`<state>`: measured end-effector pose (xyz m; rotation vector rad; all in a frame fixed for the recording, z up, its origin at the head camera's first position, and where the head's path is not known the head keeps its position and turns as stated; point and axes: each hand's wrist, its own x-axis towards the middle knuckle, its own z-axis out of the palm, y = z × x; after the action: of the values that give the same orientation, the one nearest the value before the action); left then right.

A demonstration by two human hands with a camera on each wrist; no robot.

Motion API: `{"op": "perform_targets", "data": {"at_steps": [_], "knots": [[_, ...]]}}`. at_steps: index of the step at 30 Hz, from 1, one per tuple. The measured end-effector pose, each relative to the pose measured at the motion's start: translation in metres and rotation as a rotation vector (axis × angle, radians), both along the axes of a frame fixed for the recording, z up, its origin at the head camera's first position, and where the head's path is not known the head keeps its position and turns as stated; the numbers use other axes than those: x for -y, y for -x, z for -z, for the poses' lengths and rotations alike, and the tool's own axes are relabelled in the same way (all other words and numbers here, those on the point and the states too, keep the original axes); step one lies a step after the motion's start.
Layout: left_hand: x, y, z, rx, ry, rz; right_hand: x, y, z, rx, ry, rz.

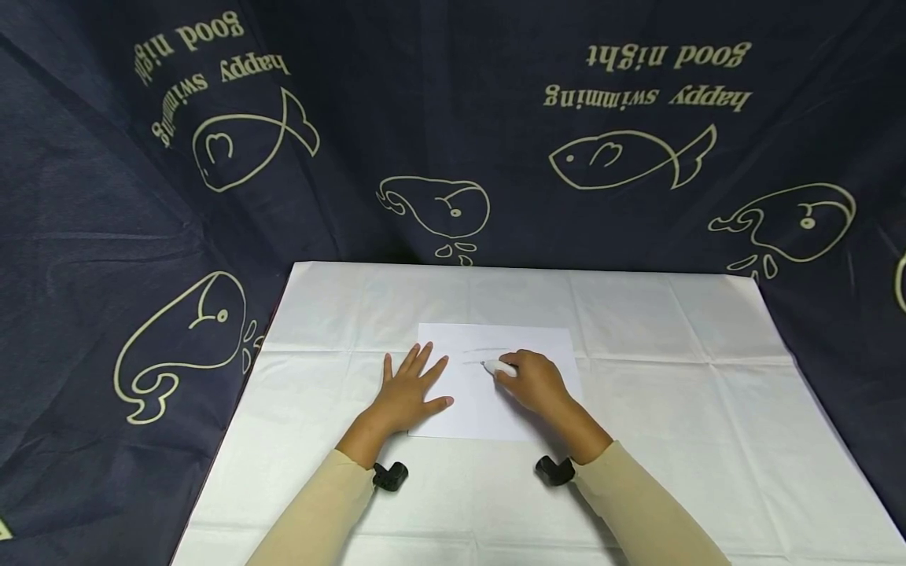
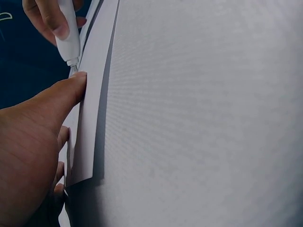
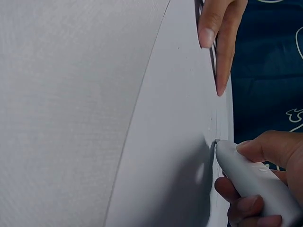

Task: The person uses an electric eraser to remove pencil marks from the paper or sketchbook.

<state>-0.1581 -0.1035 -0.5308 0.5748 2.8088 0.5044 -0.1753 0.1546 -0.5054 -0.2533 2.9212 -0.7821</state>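
Observation:
A sheet of white paper (image 1: 481,420) lies on the white-covered table, with a few faint grey lines (image 1: 485,350) across its upper middle. My left hand (image 1: 405,397) rests flat over the paper's left edge, fingers spread and thumb out on the sheet. Between thumb and fingers, my right hand (image 1: 532,381) grips a thick white pen (image 1: 501,368) with a narrow tip. In the right wrist view that white pen (image 3: 255,182) leans with its dark tip right at the paper, beside thin lines. Part of the sheet is hidden under both hands.
The white tablecloth (image 1: 658,440) has fold creases and spreads around the paper. Behind and beside the table hangs a dark blue cloth (image 1: 510,220) printed with fish, whales and lettering. A small black device (image 1: 391,476) sits at each wrist, by the beige sleeves (image 1: 311,511).

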Motion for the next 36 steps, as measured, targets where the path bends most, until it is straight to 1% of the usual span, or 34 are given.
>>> {"op": "perform_targets", "data": {"at_steps": [6,11,16,21,25,30,36], "knots": [[0.0000,0.0002,0.0000,-0.008,-0.003,0.003,-0.0005,0.0007,0.0004,-0.015,0.005,0.016],[0.0002,-0.0002,0.0002,-0.006,-0.014,0.000,0.0014,0.0008,0.0001,-0.005,0.014,-0.011],[0.0001,-0.0001,0.0006,-0.012,-0.022,0.004,0.0029,0.0008,0.0000,-0.011,0.010,0.012],[0.0002,-0.0004,-0.0002,-0.011,-0.014,0.000,0.0041,0.0004,-0.0004,-0.001,0.005,-0.003],[-0.0001,-0.0005,-0.0010,-0.010,-0.010,0.001,0.0048,0.0002,-0.0003,-0.008,0.005,0.013],[0.0000,-0.0004,-0.0006,-0.005,-0.006,0.000,0.0067,0.0006,-0.0004,-0.004,0.003,-0.011],[0.0004,-0.0003,0.0011,-0.010,-0.005,-0.001,0.0074,0.0005,0.0004,-0.015,0.002,0.013]]}}
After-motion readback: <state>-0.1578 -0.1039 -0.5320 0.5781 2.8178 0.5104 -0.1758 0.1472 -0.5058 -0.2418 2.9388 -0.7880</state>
